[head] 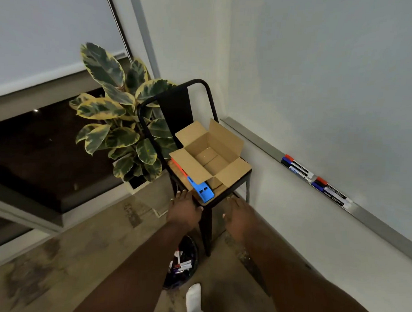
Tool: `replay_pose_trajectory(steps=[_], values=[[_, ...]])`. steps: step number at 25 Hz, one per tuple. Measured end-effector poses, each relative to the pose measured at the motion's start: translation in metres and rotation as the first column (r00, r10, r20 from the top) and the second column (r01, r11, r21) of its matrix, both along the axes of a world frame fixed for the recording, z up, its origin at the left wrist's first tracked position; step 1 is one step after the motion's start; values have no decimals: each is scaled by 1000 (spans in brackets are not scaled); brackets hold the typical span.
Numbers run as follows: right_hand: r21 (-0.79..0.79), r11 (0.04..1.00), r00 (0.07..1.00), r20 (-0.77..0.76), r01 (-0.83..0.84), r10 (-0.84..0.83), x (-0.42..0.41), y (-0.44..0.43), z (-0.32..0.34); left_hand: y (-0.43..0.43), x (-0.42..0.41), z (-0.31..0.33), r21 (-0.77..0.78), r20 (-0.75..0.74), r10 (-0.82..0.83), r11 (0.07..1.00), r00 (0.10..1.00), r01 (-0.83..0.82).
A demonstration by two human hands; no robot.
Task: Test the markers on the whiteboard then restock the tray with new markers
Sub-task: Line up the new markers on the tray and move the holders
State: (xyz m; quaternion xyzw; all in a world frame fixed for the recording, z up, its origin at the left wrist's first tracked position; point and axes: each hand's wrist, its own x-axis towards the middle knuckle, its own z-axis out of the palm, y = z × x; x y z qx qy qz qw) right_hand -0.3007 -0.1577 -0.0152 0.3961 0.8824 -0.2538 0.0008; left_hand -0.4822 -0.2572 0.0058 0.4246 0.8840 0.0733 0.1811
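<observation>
Both hands are reaching forward with fingers straight and spread, holding nothing. The left hand [184,211] is hovering at the near edge of the chair [176,108], with the right hand [236,217] just beside it. Just beyond the fingertips, a cardboard box [209,156] is sitting open and looking empty. The markers [298,169] are lying in the tray [254,140], well off to the right of the right hand. A careless bump against the seat could be knocking the box or the blue tool [202,190] down toward the bin [182,264] below the wrists.
</observation>
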Motion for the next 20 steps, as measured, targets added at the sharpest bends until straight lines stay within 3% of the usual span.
replay_pose_trajectory(steps=[6,14,20], values=[[-137,987,994,89,82,-70,-29,23,-10,30,-50,-16,-90,62,-38,995,997,44],[29,974,974,27,224,-225,-56,37,-7,56,-80,-15,76,-49,-163,983,985,167],[43,980,980,29,195,-196,-77,47,10,77,-92,-3,65,-135,-328,939,935,339]])
